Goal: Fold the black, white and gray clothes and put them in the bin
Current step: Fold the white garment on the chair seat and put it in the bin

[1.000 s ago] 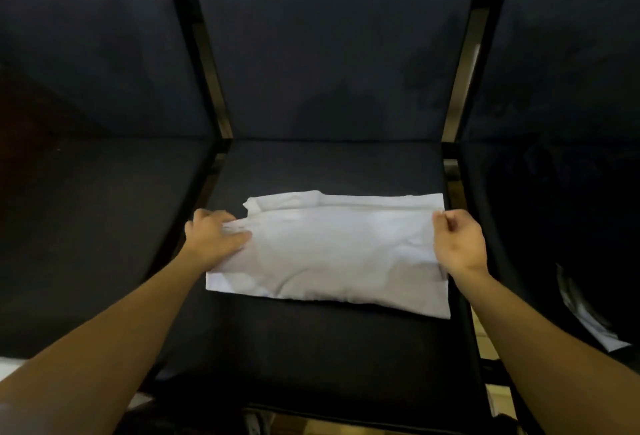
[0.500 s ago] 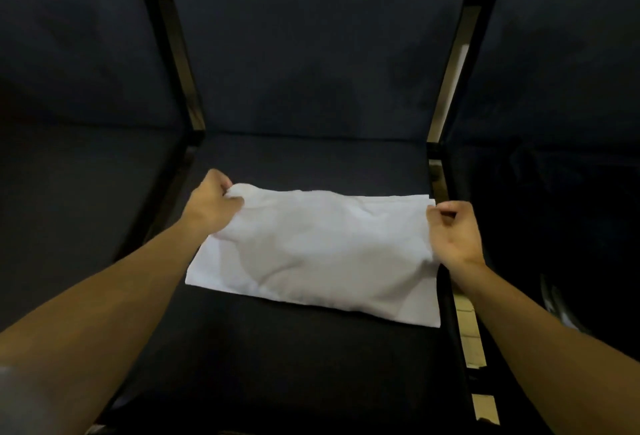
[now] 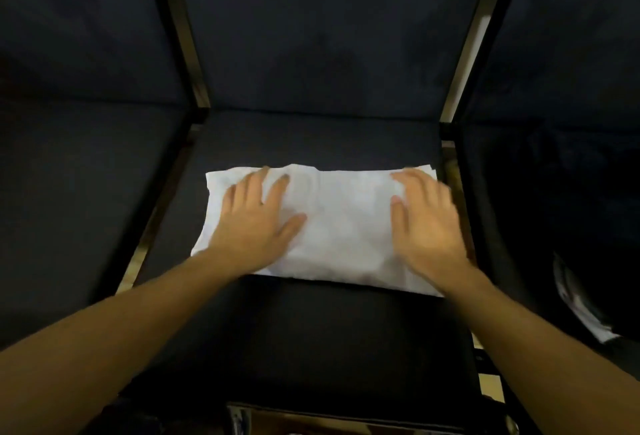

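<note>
A dark chair seat [image 3: 311, 330] carries a folded white cloth [image 3: 346, 227], which lies flat under the spread fingers [image 3: 277, 189].

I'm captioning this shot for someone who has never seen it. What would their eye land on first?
The bright white garment, folded into a rectangle on the middle dark seat, stands out against all the black upholstery. The left hand and right hand lie flat on it with fingers spread, one on each end. A small pale scrap sits in shadow on the right-hand seat.
</note>
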Available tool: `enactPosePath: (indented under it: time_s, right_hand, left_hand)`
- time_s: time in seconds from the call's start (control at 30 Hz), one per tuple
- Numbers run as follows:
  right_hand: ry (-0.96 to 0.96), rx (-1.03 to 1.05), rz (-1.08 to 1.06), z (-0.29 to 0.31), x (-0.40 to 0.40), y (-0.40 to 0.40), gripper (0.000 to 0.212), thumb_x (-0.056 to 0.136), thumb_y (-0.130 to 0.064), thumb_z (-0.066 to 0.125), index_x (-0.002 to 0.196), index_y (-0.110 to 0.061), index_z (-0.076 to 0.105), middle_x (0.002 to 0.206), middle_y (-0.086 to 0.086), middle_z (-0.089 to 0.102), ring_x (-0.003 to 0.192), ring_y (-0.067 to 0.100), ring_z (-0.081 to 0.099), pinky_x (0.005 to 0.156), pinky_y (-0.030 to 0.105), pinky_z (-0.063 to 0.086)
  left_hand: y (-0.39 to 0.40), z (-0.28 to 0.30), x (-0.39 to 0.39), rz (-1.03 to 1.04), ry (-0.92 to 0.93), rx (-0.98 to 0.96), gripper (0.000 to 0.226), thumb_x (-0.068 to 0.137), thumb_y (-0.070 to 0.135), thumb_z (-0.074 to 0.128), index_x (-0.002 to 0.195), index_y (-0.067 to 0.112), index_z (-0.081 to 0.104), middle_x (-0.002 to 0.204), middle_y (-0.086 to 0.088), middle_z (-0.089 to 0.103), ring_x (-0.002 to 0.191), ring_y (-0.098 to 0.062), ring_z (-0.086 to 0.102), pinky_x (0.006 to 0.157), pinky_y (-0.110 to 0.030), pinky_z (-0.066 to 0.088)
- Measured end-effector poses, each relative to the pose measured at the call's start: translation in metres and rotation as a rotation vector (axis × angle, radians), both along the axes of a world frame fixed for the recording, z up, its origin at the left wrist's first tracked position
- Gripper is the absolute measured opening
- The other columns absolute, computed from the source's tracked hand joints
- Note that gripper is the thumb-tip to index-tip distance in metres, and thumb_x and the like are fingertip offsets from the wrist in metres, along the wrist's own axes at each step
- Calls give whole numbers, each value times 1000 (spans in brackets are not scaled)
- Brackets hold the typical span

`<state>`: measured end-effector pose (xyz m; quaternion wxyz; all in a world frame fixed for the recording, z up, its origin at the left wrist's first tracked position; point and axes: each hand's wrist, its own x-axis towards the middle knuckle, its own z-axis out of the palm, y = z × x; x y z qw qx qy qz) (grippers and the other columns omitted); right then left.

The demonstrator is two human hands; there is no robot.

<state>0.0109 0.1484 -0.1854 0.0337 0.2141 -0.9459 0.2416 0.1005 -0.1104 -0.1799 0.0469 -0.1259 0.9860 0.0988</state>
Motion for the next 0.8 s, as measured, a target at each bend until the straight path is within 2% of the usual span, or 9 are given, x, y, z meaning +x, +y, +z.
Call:
enactPosePath:
  time_s: [0.07, 0.1, 0.17, 0.37, 0.47, 0.57, 0.63, 0.73, 0.8]
  right_hand:
    - [-89, 217, 144, -20, 19, -3, 58, 102, -50, 20, 157, -34, 27, 167, 2, 21, 153, 24, 18, 125, 47, 16]
    - [-122, 317, 159, -31, 23, -2, 61, 101, -55, 15, 160, -37, 16, 170, -1, 8, 156, 20, 3, 127, 45, 4]
    - [-132, 391, 136, -39, 23, 2, 65, 100, -59, 12, 161, -39, 4, 171, -3, -6, 156, 16, -10, 126, 41, -7]
    - [-131, 457, 78, -40, 18, 16, 65, 101, -63, 14, 160, -42, -3, 170, -3, -13, 155, 18, -14, 124, 46, -11]
    - [-162, 460, 70, -39, 18, 20, 65, 100, -63, 13, 159, -42, -6, 169, -3, -14, 155, 17, -15, 124, 47, -10]
    - [-184, 468, 59, -39, 29, 23, 66, 101, -63, 12, 159, -41, -11, 169, -1, -18, 155, 19, -18, 124, 48, -10]
    - [-197, 461, 66, -36, 41, 30, 67, 101, -63, 11, 158, -40, -14, 168, 0, -21, 154, 20, -20, 124, 49, -10]
    - [-215, 466, 66, -36, 63, 39, 68, 100, -64, 9, 159, -38, -15, 168, 2, -21, 154, 22, -20, 124, 49, -9]
    - [-234, 471, 61, -32, 76, 45, 69, 99, -63, 6, 159, -37, -16, 168, 2, -22, 154, 23, -21, 123, 50, -9]
  left_hand:
    - [14, -21, 8, -29, -95, -30, 91, 83, 80, 7, 161, 33, 8, 170, -7, -1, 156, -27, -1, 125, -51, -1]
    - [15, -31, 12, -19, -108, -42, 91, 83, 81, 6, 162, 35, 5, 171, -6, -5, 157, -23, -7, 125, -51, -6]
    - [7, -39, 20, -2, -77, -60, 92, 84, 82, 10, 162, 33, 6, 171, -6, -4, 157, -21, -10, 125, -51, -9]
    - [-16, -49, 36, -48, -7, -181, 103, 82, 91, 20, 161, 25, 21, 168, -17, 11, 156, -34, 6, 125, -56, 4]
    - [-15, -44, 35, -50, -58, -162, 111, 75, 97, 8, 163, 28, 12, 169, -16, 2, 157, -32, -2, 126, -55, 0]
    - [-11, -34, 41, -76, -144, -145, 117, 66, 99, -9, 161, 32, -7, 169, -12, -15, 155, -27, -18, 125, -52, -9]
    - [-4, -26, 50, -108, -178, -176, 117, 62, 98, -18, 160, 33, -15, 168, -12, -19, 155, -27, -22, 125, -52, -10]
    - [7, -26, 66, -132, -242, -203, 115, 62, 95, -23, 158, 32, -19, 168, -14, -19, 155, -30, -21, 125, -53, -10]
    - [19, -28, 77, -107, -211, -202, 103, 75, 91, -13, 159, 31, -15, 169, -16, -9, 157, -32, -10, 124, -53, -7]
